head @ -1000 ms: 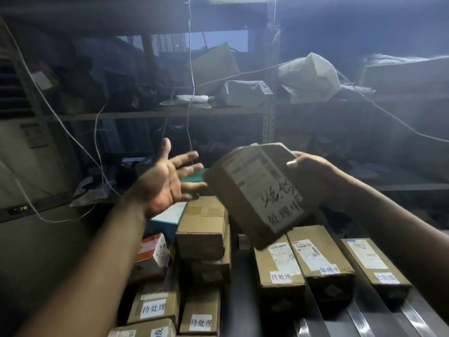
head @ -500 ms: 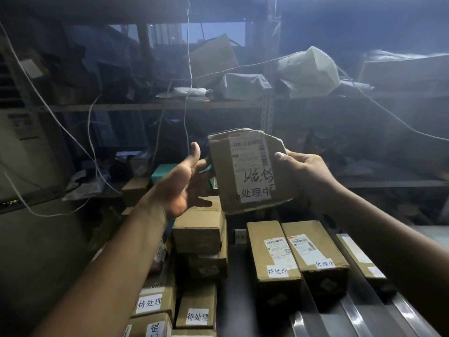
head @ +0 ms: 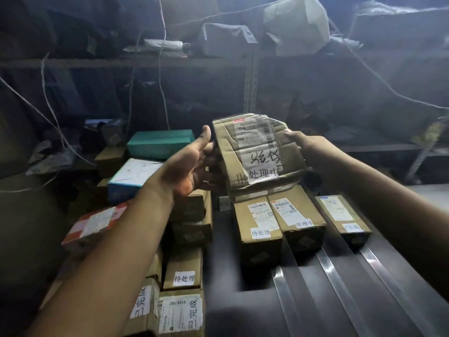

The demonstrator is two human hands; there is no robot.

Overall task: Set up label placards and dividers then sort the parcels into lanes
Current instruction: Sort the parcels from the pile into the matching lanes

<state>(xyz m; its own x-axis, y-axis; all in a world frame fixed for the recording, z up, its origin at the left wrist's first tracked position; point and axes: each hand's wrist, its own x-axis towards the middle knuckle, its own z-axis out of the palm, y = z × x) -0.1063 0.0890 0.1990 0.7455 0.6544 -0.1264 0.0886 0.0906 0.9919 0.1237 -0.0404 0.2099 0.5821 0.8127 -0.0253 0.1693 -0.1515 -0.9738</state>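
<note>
A crumpled brown parcel (head: 257, 152) with a white shipping label and handwriting is held up in front of me. My left hand (head: 194, 166) grips its left side, thumb up along the edge and fingers behind it. My right hand (head: 301, 147) grips its right edge. Below it three brown parcels (head: 257, 222) (head: 298, 215) (head: 342, 217) with white stickers lie side by side in lanes split by shiny metal divider strips (head: 337, 278) on the dark surface.
A stack of boxes stands at the left: a teal box (head: 160, 142), a white-blue box (head: 131, 176), a red-white box (head: 94, 224) and several labelled brown parcels (head: 183, 268). Metal shelving (head: 250, 76) with bags and hanging cords fills the back.
My left hand, open and apart from the parcel a second ago, has come in and taken hold of its left side. The parcel has turned upright and moved to the centre.
</note>
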